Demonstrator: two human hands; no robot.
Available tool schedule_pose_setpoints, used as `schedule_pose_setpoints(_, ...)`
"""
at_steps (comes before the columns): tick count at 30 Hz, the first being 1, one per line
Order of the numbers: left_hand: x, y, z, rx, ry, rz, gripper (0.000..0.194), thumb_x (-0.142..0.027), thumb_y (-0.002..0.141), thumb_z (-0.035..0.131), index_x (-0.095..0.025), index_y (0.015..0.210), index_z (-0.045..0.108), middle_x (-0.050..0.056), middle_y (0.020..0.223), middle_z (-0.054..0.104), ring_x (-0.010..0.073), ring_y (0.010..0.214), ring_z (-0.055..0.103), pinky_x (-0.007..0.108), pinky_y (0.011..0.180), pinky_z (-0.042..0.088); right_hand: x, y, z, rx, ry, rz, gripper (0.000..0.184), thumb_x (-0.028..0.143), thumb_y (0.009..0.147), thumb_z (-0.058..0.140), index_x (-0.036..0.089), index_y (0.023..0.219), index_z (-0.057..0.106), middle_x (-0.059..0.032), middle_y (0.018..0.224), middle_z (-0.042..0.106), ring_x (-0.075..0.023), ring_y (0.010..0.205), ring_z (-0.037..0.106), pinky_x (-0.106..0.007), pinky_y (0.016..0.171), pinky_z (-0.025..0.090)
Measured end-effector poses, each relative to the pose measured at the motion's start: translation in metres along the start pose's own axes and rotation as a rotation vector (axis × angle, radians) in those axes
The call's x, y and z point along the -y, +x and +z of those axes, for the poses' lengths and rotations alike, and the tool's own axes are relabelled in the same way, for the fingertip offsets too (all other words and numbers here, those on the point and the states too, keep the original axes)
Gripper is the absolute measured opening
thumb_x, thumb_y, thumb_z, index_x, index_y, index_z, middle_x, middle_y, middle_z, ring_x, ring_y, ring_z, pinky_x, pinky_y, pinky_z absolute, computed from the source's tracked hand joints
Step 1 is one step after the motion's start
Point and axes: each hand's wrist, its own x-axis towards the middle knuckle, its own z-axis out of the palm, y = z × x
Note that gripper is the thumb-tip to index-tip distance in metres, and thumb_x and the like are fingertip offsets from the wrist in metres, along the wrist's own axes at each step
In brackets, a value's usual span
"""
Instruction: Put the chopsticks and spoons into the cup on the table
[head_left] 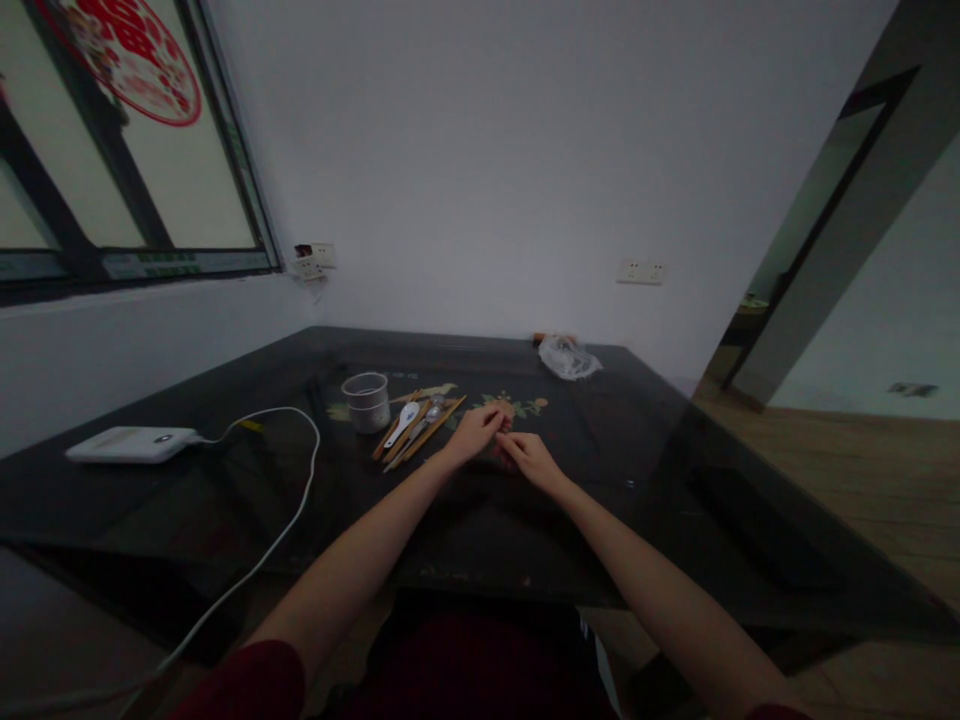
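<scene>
My left hand (484, 428) and my right hand (527, 456) rest together over the dark table, fingers loosely curled and touching. No object shows between them; the undersides of the fingers are hidden. Just left of my left hand lies a row of utensils: wooden chopsticks (435, 431), a white spoon (403, 424) with a blue mark, and metal spoons (433, 412) partly overlapping the sticks. A grey, clear-rimmed cup (368, 405) stands upright beside them on the left.
A white power bank (135, 444) with a white cable (310, 470) lies at the left, its cable running off the front edge. A crumpled clear plastic bag (568, 358) sits at the back. A dark flat object (765, 525) lies at the right. The black tabletop (637, 430) meets the wall.
</scene>
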Motion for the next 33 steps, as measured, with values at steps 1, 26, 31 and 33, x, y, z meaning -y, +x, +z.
schedule_pose_setpoints(1, -0.001, 0.003, -0.010, -0.043, 0.038, 0.025, 0.025, -0.031, 0.085, 0.045, -0.015, 0.078, 0.063, 0.005, 0.079, 0.067, 0.0154, 0.075, 0.061, 0.025, 0.072, 0.047, 0.001, 0.000, 0.000, 0.000, -0.010, -0.001, 0.057, 0.060, 0.088, 0.036, 0.014, 0.068, 0.064, -0.0010, 0.055, 0.056, -0.0116, 0.052, 0.052, -0.022, 0.052, 0.037)
schedule_pose_setpoints(26, 0.074, 0.000, -0.112, -0.439, 0.328, -0.541, 0.030, -0.030, 0.086, 0.042, -0.010, 0.099, 0.061, 0.016, 0.109, 0.065, 0.0232, 0.102, 0.059, 0.029, 0.086, 0.043, 0.014, 0.010, 0.021, 0.098, 0.022, 0.006, 0.016, 0.029, 0.084, 0.053, 0.016, 0.087, 0.062, -0.0017, 0.076, 0.061, -0.0130, 0.069, 0.056, -0.024, 0.063, 0.043)
schedule_pose_setpoints(31, 0.075, -0.001, -0.106, -0.404, 0.317, -0.570, 0.027, -0.031, 0.083, 0.047, -0.011, 0.093, 0.062, 0.017, 0.105, 0.067, 0.0263, 0.100, 0.061, 0.030, 0.082, 0.044, 0.012, 0.029, 0.042, 0.119, -0.167, -0.078, 0.021, 0.018, 0.079, 0.060, 0.015, 0.099, 0.060, -0.0051, 0.092, 0.061, -0.0149, 0.081, 0.055, -0.030, 0.077, 0.044)
schedule_pose_setpoints(33, 0.076, 0.000, -0.106, -0.391, 0.310, -0.555, 0.023, -0.029, 0.080, 0.052, -0.011, 0.088, 0.064, 0.018, 0.101, 0.068, 0.0276, 0.098, 0.061, 0.031, 0.080, 0.044, 0.010, 0.041, 0.053, 0.094, -0.214, -0.084, 0.025, 0.018, 0.079, 0.060, 0.015, 0.104, 0.059, -0.0071, 0.098, 0.060, -0.0167, 0.089, 0.055, -0.032, 0.083, 0.043)
